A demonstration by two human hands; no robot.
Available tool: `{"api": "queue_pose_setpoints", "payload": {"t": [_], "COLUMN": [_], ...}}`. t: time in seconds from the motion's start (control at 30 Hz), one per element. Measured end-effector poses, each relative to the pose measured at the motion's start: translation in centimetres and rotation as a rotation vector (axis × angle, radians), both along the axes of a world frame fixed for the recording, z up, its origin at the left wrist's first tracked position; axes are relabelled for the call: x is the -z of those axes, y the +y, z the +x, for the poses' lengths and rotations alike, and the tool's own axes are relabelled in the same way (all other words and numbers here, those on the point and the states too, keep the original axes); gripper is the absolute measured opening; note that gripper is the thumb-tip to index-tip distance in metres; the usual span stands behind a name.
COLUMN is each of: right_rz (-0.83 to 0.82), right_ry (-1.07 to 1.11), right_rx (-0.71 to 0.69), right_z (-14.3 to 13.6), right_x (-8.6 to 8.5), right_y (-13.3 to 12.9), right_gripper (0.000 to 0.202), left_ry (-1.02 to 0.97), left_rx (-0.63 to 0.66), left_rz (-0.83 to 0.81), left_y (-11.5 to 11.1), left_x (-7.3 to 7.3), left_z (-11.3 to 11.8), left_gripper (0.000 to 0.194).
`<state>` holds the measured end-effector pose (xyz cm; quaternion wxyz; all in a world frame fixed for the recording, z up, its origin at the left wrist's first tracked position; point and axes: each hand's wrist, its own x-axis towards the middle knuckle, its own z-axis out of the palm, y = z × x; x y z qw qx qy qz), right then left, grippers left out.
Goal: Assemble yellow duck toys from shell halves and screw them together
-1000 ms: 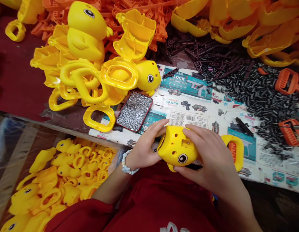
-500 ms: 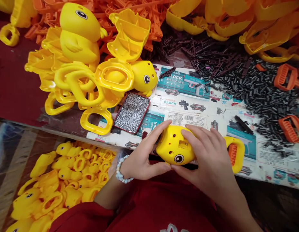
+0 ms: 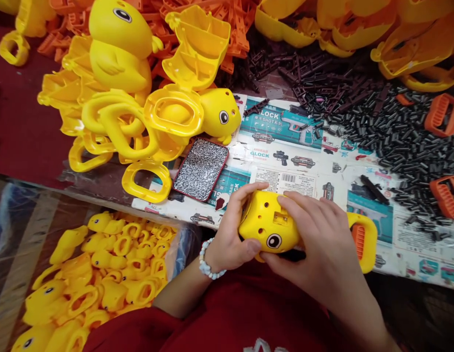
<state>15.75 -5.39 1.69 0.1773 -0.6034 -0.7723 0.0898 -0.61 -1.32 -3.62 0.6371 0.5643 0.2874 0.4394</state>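
Both hands hold a yellow plastic duck toy over the front edge of the printed cardboard. Its eye and several small holes face up, and its ring handle with an orange ridged insert sticks out to the right. My left hand, wearing a beaded bracelet, curls around the duck's left end with the thumb at its lower edge. Across the right side of the duck lies my right hand, fingers on top and thumb underneath. To the left of the hands is a tray of small silver screws.
Yellow duck shells are heaped at the back left, before orange parts. Black cylindrical pieces and dark strips spread across the right. Below the table's edge, a plastic-lined container holds many yellow ducks.
My left hand has shifted slightly right and closed more around the duck, its thumb now bent onto the duck's side. Duck and right hand have moved slightly right.
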Motion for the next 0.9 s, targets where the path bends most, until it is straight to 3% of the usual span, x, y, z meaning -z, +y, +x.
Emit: {"api": "queue_pose_setpoints", "payload": {"t": [0.1, 0.23, 0.43, 0.63, 0.9], "right_rz": [-0.022, -0.044, -0.027, -0.012, -0.003], "right_ry": [0.036, 0.104, 0.139, 0.127, 0.138], "right_rx": [0.003, -0.08, -0.171, -0.198, -0.241], "right_z": [0.2, 0.9, 1.6, 1.9, 2.1], "right_x": [-0.1, -0.2, 0.0, 0.2, 0.1], "right_y": [0.0, 0.0, -0.1, -0.5, -0.7], "right_gripper": [0.051, 0.05, 0.044, 0.043, 0.042], "left_ry": [0.0, -0.033, 0.09, 0.156, 0.162], "left_rx": [0.026, 0.13, 0.202, 0.122, 0.103], "left_rz": [-0.02, -0.074, -0.02, 0.083, 0.06], "left_y": [0.3, 1.3, 2.4, 2.7, 3.0], "left_x": [0.1, 0.1, -0.7, -0.2, -0.2], "left_z": [-0.4, -1.8, -3.6, -3.1, -2.5], "left_gripper": [0.073, 0.056, 0.04, 0.044, 0.038]}}
